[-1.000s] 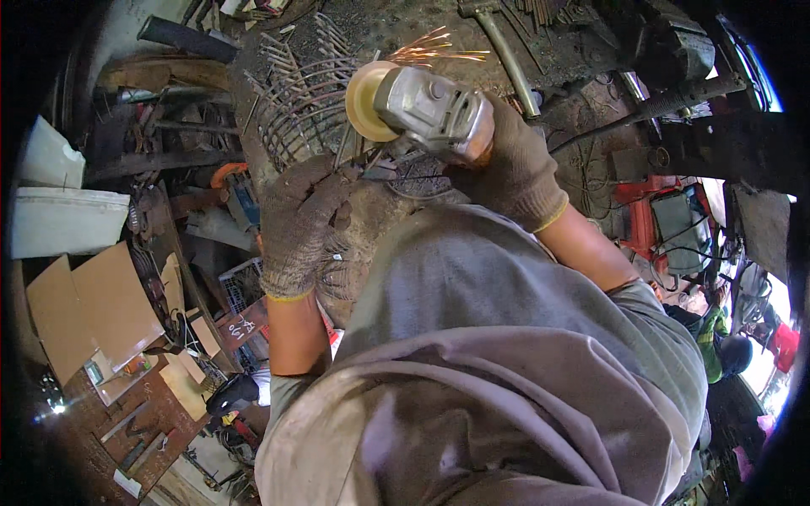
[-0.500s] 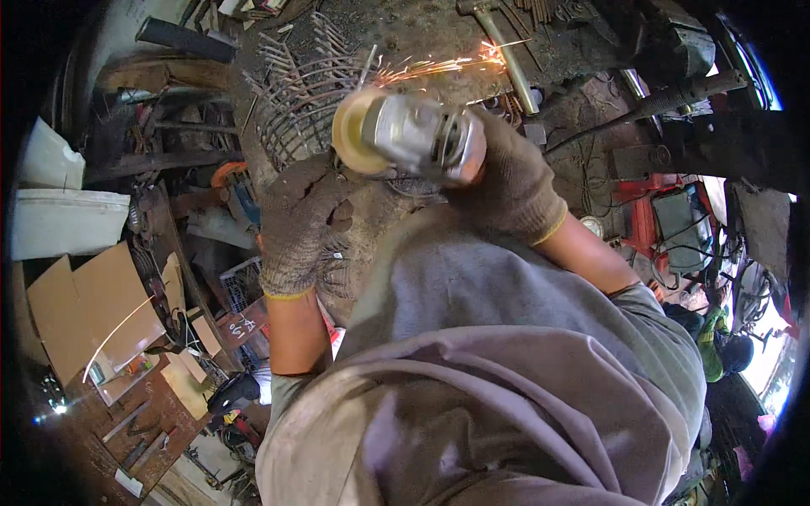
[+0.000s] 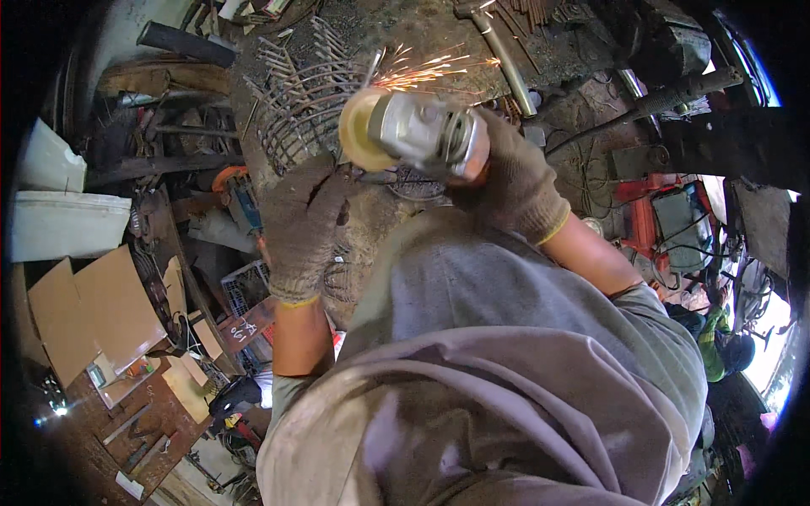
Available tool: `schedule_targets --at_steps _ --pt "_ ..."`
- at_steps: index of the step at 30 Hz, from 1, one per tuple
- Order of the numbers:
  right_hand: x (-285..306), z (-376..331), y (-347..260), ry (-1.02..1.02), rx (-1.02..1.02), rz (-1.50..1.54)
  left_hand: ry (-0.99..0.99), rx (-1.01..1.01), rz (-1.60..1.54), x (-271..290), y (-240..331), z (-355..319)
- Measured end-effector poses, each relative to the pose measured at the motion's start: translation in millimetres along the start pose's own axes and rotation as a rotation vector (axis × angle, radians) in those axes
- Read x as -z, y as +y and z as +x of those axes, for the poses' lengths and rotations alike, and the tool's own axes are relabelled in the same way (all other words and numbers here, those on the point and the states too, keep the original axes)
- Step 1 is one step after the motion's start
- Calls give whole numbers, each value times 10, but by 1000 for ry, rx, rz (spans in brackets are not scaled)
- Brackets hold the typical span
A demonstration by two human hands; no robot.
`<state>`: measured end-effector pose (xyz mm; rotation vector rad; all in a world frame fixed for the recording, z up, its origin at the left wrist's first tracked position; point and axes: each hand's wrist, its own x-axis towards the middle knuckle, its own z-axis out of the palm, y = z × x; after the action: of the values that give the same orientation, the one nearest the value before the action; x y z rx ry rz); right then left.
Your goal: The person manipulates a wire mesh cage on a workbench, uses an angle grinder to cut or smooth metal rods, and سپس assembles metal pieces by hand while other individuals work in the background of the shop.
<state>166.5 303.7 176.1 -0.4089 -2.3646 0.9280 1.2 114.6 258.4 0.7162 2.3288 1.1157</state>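
Note:
My right hand [image 3: 515,181], in a brown knit glove, is closed around the body of an angle grinder [image 3: 422,135]. The pale yellow disc [image 3: 361,131] at its front throws orange sparks away to the upper right. A thin metal rod [image 3: 372,69] sticks up just beyond the disc, where the sparks start. Left of the disc, my left hand [image 3: 304,215] wears a matching glove, torn near the fingers. Its fingers are curled by the disc's lower edge; whatever they grip is hidden. Curved metal rods [image 3: 295,110] lie in a heap just beyond this hand.
A long-handled hammer [image 3: 499,59] lies on the ground past the grinder. Cardboard [image 3: 97,312] and a brown table [image 3: 93,438] with tools are on the left. Red equipment [image 3: 645,215] with cables stands at right. A person in green [image 3: 713,350] is at the far right.
The grinder and my right hand have shifted slightly right. My left hand has turned a little. The sparks now fan out wider and shorter.

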Motion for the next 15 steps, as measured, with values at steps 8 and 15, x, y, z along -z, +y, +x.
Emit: schedule_targets --at_steps 8,15 --pt "116 46 -160 -65 -156 116 200 -486 344 -42 -202 -11" --pt "95 129 -70 -17 4 5 173 -412 364 3 -288 -49"
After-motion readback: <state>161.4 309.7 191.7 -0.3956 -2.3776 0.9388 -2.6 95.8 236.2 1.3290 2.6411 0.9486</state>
